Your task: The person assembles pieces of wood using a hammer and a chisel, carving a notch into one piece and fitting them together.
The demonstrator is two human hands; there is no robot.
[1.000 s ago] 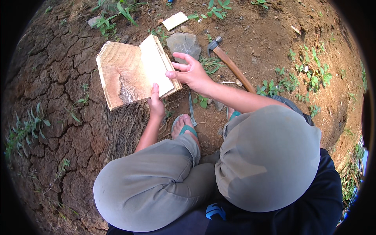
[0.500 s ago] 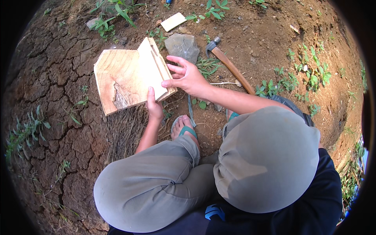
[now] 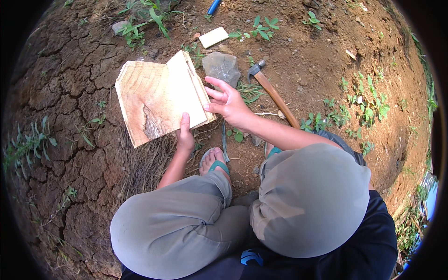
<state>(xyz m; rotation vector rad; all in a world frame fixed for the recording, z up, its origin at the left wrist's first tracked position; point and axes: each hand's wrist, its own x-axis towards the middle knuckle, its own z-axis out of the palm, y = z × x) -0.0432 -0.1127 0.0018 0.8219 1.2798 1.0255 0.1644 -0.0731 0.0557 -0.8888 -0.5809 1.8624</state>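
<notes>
A wooden assembly [image 3: 140,88] of pale boards is held up in front of me. Its broad left board has a dark, rough knot, and a narrower board meets it at an angle on the right. My left hand [image 3: 185,137] grips the lower edge, thumb on the upper face and fingers hidden underneath. At the right edge is my right hand [image 3: 233,106], its thumb against the wood and its fingers stretched out and apart alongside it. To the right of that hand, a claw hammer [image 3: 279,98] with a wooden handle lies on the soil.
A grey stone [image 3: 221,68] sits just beyond the boards. Farther off lie a small pale wood block [image 3: 213,37] and a blue rod-like object [image 3: 213,7]. Cracked dry soil [image 3: 60,116] spreads at the left, and low green weeds [image 3: 371,105] grow at the right.
The whole scene has shifted slightly downward in view, bringing more of the blue object into sight. Both hands keep nearly the same places on the wooden boards.
</notes>
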